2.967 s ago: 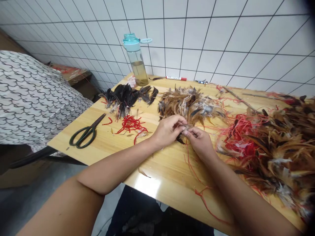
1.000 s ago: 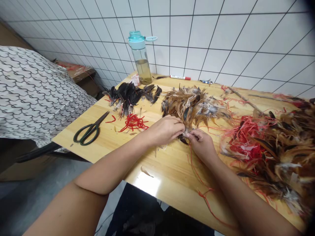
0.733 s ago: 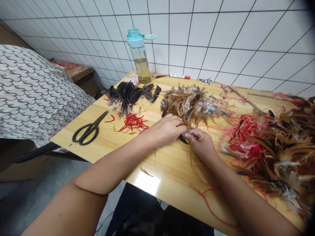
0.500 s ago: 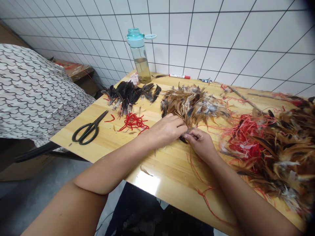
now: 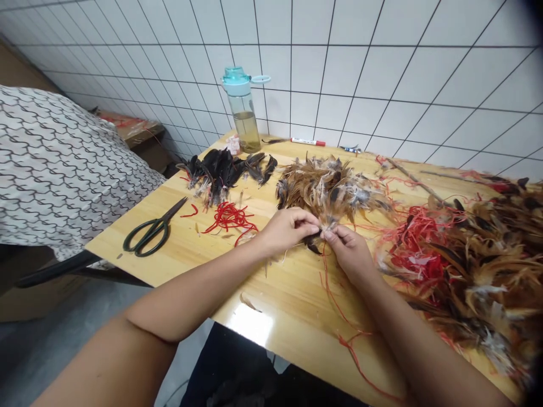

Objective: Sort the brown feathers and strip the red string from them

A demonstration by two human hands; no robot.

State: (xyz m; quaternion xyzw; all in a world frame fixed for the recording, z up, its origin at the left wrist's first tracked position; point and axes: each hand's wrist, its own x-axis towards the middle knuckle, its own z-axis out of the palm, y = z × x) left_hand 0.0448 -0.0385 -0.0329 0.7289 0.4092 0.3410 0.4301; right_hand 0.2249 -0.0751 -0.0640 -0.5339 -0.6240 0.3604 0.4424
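Observation:
My left hand [image 5: 292, 227] is closed in a pinch, its fingertips at the base of a small feather tuft [image 5: 330, 213]. Thumb and fingers of my right hand [image 5: 350, 246] also close on that tuft, right beside the left fingertips. A thin red string [image 5: 335, 299] hangs from under the right fingers and runs down across the table. Below the left fingertips a dark curled feather [image 5: 314, 246] shows. Just beyond both hands lies a heap of brown feathers [image 5: 314, 183]. The quill ends between the fingers are too small to make out.
Black scissors [image 5: 150, 232], red string pieces [image 5: 229, 217] and black feathers [image 5: 220, 172] lie left on the wooden table [image 5: 199, 260]. A water bottle [image 5: 245, 116] and red marker [image 5: 308, 142] are by the tiled wall. Brown feathers [image 5: 487, 265] and red strings [image 5: 418, 237] pile up right.
My left hand has drawn back slightly from the right fingers, its thumb now showing. The small feather tuft now stands visible above the fingertips. The view has tilted up a little.

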